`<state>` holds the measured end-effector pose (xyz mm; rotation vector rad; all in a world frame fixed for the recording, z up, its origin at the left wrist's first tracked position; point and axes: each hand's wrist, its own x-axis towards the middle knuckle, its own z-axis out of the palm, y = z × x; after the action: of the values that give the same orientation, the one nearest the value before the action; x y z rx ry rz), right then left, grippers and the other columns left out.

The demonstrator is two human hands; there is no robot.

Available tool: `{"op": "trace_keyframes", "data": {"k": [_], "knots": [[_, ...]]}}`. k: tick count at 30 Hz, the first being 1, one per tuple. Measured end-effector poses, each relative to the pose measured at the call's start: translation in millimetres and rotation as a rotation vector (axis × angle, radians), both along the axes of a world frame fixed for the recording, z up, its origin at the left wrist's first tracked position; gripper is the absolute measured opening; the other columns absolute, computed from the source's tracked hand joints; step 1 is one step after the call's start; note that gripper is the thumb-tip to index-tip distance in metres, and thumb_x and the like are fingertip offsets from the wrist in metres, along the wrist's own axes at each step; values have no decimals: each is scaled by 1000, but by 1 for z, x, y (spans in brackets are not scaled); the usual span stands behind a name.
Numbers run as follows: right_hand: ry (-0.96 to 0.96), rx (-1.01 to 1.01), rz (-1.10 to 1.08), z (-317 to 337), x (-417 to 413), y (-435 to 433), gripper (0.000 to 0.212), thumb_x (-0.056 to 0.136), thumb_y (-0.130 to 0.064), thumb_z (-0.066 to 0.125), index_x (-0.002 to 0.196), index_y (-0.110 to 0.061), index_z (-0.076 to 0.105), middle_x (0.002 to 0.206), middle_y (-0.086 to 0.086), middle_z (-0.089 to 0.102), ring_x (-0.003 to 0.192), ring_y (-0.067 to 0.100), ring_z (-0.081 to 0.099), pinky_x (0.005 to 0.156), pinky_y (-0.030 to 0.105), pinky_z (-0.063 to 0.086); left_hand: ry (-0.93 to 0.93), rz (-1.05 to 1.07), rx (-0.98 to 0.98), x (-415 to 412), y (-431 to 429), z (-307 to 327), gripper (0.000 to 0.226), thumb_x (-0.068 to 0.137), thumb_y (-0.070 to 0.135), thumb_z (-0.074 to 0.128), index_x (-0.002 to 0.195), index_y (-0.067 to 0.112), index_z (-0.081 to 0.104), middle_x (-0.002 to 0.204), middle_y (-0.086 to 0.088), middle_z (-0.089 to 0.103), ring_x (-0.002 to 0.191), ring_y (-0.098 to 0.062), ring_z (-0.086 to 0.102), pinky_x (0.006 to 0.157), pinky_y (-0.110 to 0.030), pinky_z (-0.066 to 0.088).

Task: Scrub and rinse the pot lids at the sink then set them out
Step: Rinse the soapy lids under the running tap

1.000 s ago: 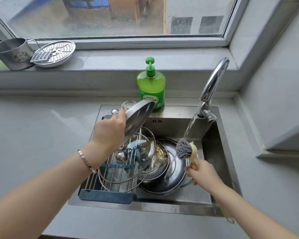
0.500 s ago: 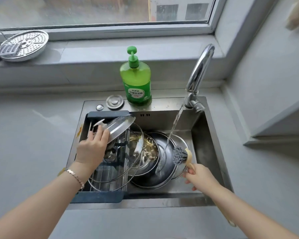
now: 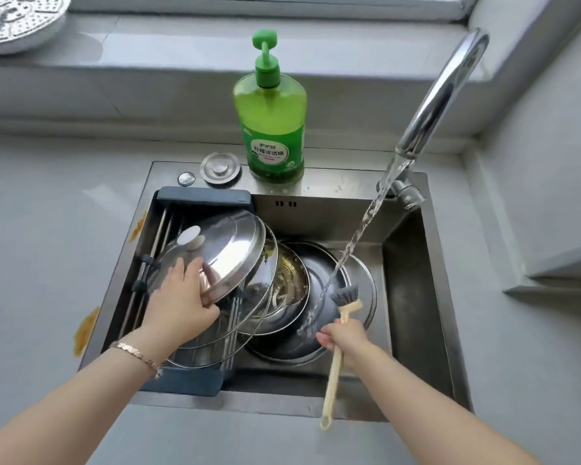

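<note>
Left hand [image 3: 182,310], centre-left of frame: fingers laid over the dome of the steel lid [image 3: 228,250], thumb hooked at its near rim, so I pinch it by the edge. The lid sits tilted, knob [image 3: 190,237] up, far rim leaning toward the basin's middle. Bracelet [image 3: 138,355] on that wrist.

Under the lid: glass lids [image 3: 262,317] with steel rims, stacked aslant on the drying rack [image 3: 202,196], whose dark blue ends rest on the back and front edges of the sink [image 3: 426,297]. How the rims overlap I cannot sort out.

Right hand [image 3: 344,337], lower centre-right: fist curled round the pale handle of the dish brush [image 3: 344,293], grey bristles up, handle tip hanging past the sink's front edge.

Water stream [image 3: 359,233] slants from the faucet [image 3: 443,95] and lands just left of the bristles, on a dark pan [image 3: 319,273] lying in the basin.

Bare steel basin floor shows between the pan and the right wall. Grey counter [image 3: 47,246] runs either side.

Back ledge: green soap bottle [image 3: 270,122], drain stopper [image 3: 220,167] beside it. Upper left corner: perforated steamer plate [image 3: 17,25] on the sill
</note>
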<state>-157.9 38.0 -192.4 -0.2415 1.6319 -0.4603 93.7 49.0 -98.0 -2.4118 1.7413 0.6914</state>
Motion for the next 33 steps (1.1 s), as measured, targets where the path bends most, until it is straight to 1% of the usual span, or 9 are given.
{"op": "trace_keyframes", "data": {"k": [4,7,12,15,18,23,26,31,33], "knots": [[-26,81,-56,-39,35,-16,14,84,8,56,83,-4,49,69,11,47,53,18,43,51,25,42,220,75,-116,-6,-8,11,73,83,32,65,144,16,27,153,-5,23,142,-20,17,113,-42,25],[-62,100,-79,-59,55,-21,20,84,-4,64,100,-3,52,75,12,55,67,23,56,75,38,52,291,107,-339,-12,-12,20,52,89,21,60,136,15,39,148,1,32,139,-12,24,105,-27,25],[-85,29,-173,-69,71,-18,50,74,13,67,116,2,42,109,19,55,88,31,61,63,35,53,359,164,-435,-20,-10,26,42,89,8,57,129,17,47,142,2,40,129,-15,37,96,-23,29],[40,-28,-77,-62,70,-19,41,76,2,68,106,-11,44,90,2,48,85,25,58,51,29,51,392,164,-463,-24,-3,28,38,89,4,55,124,17,51,134,2,46,119,-15,45,97,-29,36],[240,-122,153,-47,52,-20,26,74,-14,68,88,-10,46,86,5,57,76,23,62,66,37,56,421,139,-464,-32,3,32,27,89,4,55,110,21,55,125,5,49,108,-17,51,91,-31,42],[421,-268,412,2,-4,-25,29,77,-25,61,101,-14,49,93,7,65,81,28,65,78,42,55,458,136,-344,-56,0,38,21,90,7,52,101,24,58,107,6,59,87,-8,58,70,-23,43],[533,-325,514,43,-41,-23,22,78,-24,56,96,-13,50,86,8,67,74,29,67,75,41,56,485,121,-212,-77,-10,44,15,90,11,51,96,22,60,102,3,64,92,-14,60,78,-28,46],[773,-486,769,117,-89,-22,20,81,-26,50,93,-9,49,86,12,64,76,32,62,70,36,51,495,48,165,-114,-18,53,13,88,13,48,88,19,59,82,-1,64,76,-16,61,68,-28,49],[853,-511,865,144,-102,-24,17,80,-26,47,89,-12,47,81,12,64,72,33,61,69,33,50,621,150,290,-127,-16,51,16,88,9,45,75,13,53,67,-6,54,61,-20,52,58,-29,43]]}}
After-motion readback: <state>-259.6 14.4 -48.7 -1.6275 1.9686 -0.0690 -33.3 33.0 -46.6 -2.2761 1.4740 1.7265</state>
